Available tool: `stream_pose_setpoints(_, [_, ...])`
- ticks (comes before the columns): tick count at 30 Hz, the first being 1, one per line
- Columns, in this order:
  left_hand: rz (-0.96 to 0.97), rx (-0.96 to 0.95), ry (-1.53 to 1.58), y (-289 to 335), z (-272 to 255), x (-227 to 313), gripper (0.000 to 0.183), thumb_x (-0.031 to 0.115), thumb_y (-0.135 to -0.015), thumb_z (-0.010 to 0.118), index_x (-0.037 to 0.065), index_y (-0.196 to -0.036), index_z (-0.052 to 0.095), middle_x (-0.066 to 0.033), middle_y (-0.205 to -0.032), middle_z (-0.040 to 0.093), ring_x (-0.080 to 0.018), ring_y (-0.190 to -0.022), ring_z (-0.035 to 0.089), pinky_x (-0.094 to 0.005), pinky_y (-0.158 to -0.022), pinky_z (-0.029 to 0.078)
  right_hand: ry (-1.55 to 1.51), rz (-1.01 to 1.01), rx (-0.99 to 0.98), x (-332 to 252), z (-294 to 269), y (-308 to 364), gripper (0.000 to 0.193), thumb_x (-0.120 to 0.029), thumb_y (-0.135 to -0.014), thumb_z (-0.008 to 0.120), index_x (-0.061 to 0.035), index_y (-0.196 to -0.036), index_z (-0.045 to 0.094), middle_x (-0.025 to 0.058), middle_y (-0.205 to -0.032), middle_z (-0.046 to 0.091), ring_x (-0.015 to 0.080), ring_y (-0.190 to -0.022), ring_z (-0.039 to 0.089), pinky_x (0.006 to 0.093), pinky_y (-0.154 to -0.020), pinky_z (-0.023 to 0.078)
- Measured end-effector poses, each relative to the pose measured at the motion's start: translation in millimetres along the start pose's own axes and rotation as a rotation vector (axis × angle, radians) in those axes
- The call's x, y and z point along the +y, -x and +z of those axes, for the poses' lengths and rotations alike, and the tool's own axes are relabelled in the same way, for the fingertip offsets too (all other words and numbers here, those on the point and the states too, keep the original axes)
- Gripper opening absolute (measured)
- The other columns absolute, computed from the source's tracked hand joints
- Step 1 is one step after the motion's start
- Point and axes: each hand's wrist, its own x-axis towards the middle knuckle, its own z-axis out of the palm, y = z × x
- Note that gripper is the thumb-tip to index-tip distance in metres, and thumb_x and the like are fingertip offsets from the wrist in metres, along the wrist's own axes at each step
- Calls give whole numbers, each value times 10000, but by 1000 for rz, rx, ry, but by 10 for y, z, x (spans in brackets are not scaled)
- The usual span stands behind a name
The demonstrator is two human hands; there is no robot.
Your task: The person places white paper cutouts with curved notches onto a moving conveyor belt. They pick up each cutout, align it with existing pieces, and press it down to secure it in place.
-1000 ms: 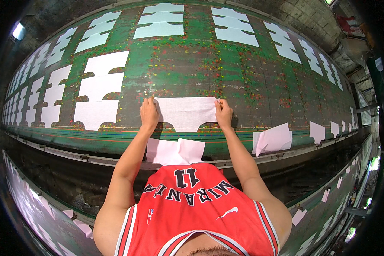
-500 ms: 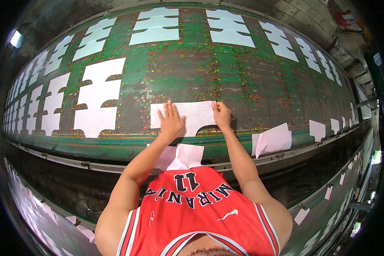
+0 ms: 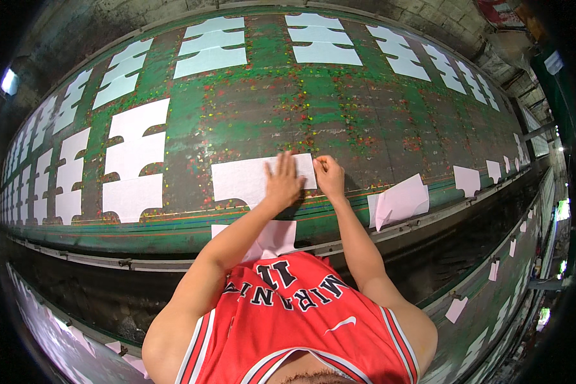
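Observation:
A white cut fabric piece (image 3: pixel 243 179) lies on the long green, paint-specked table (image 3: pixel 249 115) in front of me. My left hand (image 3: pixel 285 182) rests flat on its right half, fingers stretched and slightly spread. At the piece's right edge, just below the far corner, my right hand (image 3: pixel 329 176) is closed with thumb and fingers pinched together on the edge. Its fingertips partly hide the grip. Under my left forearm, a pale pink folded piece (image 3: pixel 280 233) hangs over the table's near edge, partly covered by the arm.
White cut pieces (image 3: pixel 134 160) lie flat in rows to the left, and more (image 3: pixel 323 38) run along the far side. Folded pale pieces (image 3: pixel 400 201) sit along the near edge to the right. A metal rail (image 3: pixel 141 262) borders the table; another table with pieces stands behind me.
My left hand has slid rightward across the fabric, toward my right hand. The piece's right part, lifted slightly at the corner before, now looks flatter. The view has shifted a little.

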Motion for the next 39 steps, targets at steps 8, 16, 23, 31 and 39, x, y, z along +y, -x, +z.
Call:
stream_pose_setpoints(8, [-284,128,-92,1065,-797,-1340,449,203,-903,646,7,-1294,545,-222,-1491,399,-424,-1447,311,-678,-1122,237,197,-224,-436,-145,-74,912,255,-238,-880,741,-7,-942,654,121,-818,640,342,-784,650,440,-692,518])
stream_pose_setpoints(16, [-48,-4,159,2070,-1094,-1295,203,41,-815,668,67,-1005,601,-137,-1101,532,-361,-1057,511,-498,-841,407,375,-419,-563,-265,167,1387,260,-189,-812,785,-26,-948,635,130,-956,566,334,-957,593,435,-806,502])
stream_pose_setpoints(23, [-361,140,606,1971,-1134,-1322,87,1,-939,627,-18,-970,548,-143,-821,623,-259,-688,582,-340,-666,477,-39,-208,-481,-548,-176,1208,208,-94,-826,789,-11,-911,618,156,-816,690,317,-722,677,395,-654,515])
stream_pose_setpoints(31, [-329,349,1008,1668,-1603,-1227,212,-79,-872,685,3,-1028,566,-38,-955,605,-101,-881,573,-242,-784,480,-121,-189,-389,-879,-691,1018,300,-26,-829,750,-8,-1114,661,137,-991,720,257,-901,705,350,-800,544])
stream_pose_setpoints(39, [-316,70,1264,1703,-2041,-1136,144,86,-903,743,24,-956,624,26,-846,598,-48,-795,561,-213,-673,443,-444,86,-421,-746,-914,874,382,56,-820,725,-11,-1189,657,53,-1018,672,95,-915,608,251,-791,507])
